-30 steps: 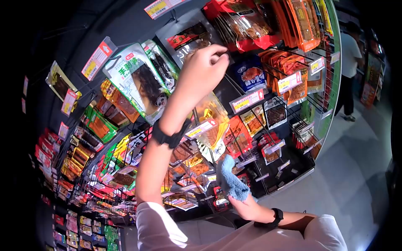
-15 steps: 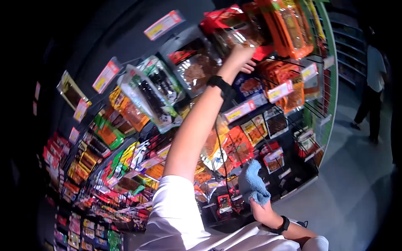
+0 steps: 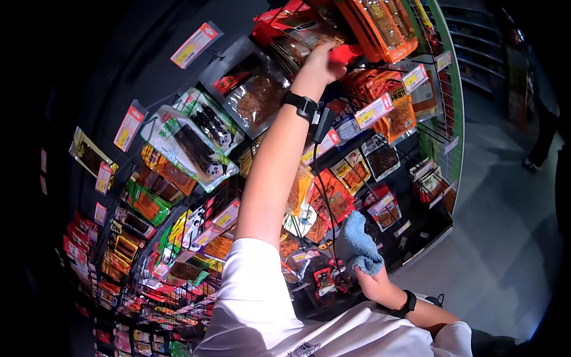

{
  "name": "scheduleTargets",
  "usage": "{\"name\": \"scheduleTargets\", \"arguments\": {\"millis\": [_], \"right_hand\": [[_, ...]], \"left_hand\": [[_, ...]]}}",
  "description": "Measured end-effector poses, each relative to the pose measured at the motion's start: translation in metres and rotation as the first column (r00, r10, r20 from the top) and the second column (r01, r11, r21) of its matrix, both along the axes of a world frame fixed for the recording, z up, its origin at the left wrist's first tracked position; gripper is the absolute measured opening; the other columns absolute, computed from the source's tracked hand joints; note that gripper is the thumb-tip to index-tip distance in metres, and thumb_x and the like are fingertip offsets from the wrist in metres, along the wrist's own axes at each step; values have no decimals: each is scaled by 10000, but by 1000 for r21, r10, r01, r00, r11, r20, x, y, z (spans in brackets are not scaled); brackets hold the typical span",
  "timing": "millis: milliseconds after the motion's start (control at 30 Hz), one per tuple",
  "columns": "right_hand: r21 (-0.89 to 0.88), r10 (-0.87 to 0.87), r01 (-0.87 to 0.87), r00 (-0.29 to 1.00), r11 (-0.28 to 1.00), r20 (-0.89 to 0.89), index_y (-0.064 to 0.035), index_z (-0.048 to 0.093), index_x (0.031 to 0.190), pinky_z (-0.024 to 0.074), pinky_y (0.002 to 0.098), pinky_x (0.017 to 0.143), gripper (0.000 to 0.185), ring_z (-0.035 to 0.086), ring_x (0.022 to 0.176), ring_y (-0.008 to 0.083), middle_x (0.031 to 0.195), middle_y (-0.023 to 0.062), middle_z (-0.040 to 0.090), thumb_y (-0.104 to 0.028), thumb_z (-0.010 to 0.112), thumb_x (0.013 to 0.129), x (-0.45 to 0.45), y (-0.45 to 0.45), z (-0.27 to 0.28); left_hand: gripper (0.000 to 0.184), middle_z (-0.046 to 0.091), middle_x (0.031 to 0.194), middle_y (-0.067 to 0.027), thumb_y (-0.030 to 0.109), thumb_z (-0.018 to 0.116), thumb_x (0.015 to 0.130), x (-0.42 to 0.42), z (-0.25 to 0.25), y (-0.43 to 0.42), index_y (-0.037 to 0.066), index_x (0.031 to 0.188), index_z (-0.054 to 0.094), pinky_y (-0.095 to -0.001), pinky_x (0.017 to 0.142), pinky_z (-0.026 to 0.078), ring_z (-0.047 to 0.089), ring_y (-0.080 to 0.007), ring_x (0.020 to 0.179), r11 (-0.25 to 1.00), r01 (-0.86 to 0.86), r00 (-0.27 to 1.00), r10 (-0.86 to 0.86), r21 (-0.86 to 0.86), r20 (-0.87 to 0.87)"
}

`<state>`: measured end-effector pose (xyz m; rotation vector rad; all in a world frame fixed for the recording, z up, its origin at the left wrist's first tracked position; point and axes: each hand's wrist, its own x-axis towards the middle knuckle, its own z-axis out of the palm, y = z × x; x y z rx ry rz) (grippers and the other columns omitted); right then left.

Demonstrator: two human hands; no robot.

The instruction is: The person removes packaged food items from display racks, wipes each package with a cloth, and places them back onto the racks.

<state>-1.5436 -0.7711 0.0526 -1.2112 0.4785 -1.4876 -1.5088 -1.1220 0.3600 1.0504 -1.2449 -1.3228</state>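
My left hand (image 3: 322, 64) reaches up to the hanging snack packets, its fingers closed on a red snack packet (image 3: 300, 28) with a clear window. Part of the packet's edge and most of my fingertips are hidden. Beside that hand hang orange snack packets (image 3: 380, 27), and below it a clear packet of brown shredded food (image 3: 257, 98). Low on the right, my right hand (image 3: 372, 285) is closed around a blue cloth (image 3: 358, 244), which sticks up above the fingers. Dark bands sit on both wrists, and a black cable runs down from the left one.
Packets hang on black wire hooks across a dark display wall, with price tags (image 3: 195, 45) jutting out. A green end frame (image 3: 455, 107) borders the display at right. Beyond it lie a grey floor (image 3: 488, 238) and a partly visible person (image 3: 544, 134).
The view has shifted, so the shelf goods appear further left. My left hand stays up at the red packet, its fingers turned more out of sight. My right hand still holds the cloth.
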Motion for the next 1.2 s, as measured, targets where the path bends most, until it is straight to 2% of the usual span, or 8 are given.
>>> {"name": "scheduleTargets", "arguments": {"millis": [467, 600, 767, 833, 900, 967, 1067, 1200], "right_hand": [[15, -98, 97, 993, 995, 60, 12, 522, 1211, 456, 288, 792, 316, 544, 856, 131, 969, 68, 595, -32, 554, 899, -4, -6, 5], [-10, -121, 121, 992, 993, 25, 14, 518, 1226, 450, 285, 828, 326, 545, 901, 135, 1016, 78, 599, -55, 556, 909, -3, -10, -3], [62, -97, 97, 995, 993, 7, 22, 529, 1215, 448, 292, 856, 314, 543, 925, 136, 1038, 63, 601, -75, 560, 918, -9, -10, -4], [162, -79, 53, 985, 985, 156, 20, 530, 1223, 443, 287, 881, 313, 550, 949, 137, 1051, 45, 601, -94, 547, 932, -16, -10, 3], [324, -39, -65, 951, 944, 305, -17, 423, 1359, 447, 321, 961, 401, 542, 1119, 150, 1250, 52, 556, -156, 497, 990, -25, -15, -3], [382, -91, -62, 925, 922, 370, -30, 391, 1389, 415, 340, 1012, 427, 509, 1190, 158, 1322, 60, 517, -192, 482, 1005, -45, -16, 9], [436, -321, 130, 859, 891, 400, -32, 394, 1394, 329, 322, 1081, 451, 452, 1260, 153, 1359, 52, 492, -222, 497, 998, -63, -19, 6], [442, -512, 312, 722, 841, 465, -34, 447, 1354, 393, 330, 1042, 437, 518, 1210, 167, 1328, 60, 537, -279, 504, 997, -103, -30, -3]], "left_hand": [[258, 668, 853, -123, 280, 600, 939, -26, 18, 122, 26, 978, 618, -367, 594, 548, 649, -242, 727, 908, 350, 931, -364, -228, -21], [252, 699, 979, -75, 280, 602, 943, -35, 8, 170, 73, 1084, 624, -312, 619, 570, 692, -173, 822, 837, 479, 877, -470, -264, 102], [338, 652, 1155, -100, 196, 559, 973, -35, -20, 234, 11, 1254, 533, -322, 798, 546, 668, -198, 999, 718, 637, 754, -656, -281, 32], [402, 620, 1217, -114, 168, 589, 957, -29, -38, 249, -21, 1301, 502, -330, 931, 491, 610, -194, 1111, 753, 545, 838, -507, -369, 202], [309, 660, 1065, -51, 185, 629, 935, -18, -51, 269, -37, 1149, 603, -272, 924, 432, 591, -107, 998, 757, 533, 846, -464, -378, 263], [266, 675, 1003, -56, 172, 657, 914, -5, -66, 282, -31, 1085, 638, -265, 843, 465, 610, -115, 927, 804, 464, 879, -367, -371, 305], [241, 681, 994, -64, 146, 651, 912, 10, -102, 283, -46, 1058, 642, -269, 820, 469, 611, -114, 909, 873, 355, 927, -284, -333, 245], [215, 686, 982, -63, 121, 633, 907, 25, -159, 281, -46, 1042, 649, -275, 830, 465, 620, -127, 911, 922, 258, 960, -210, -290, 186]]}}
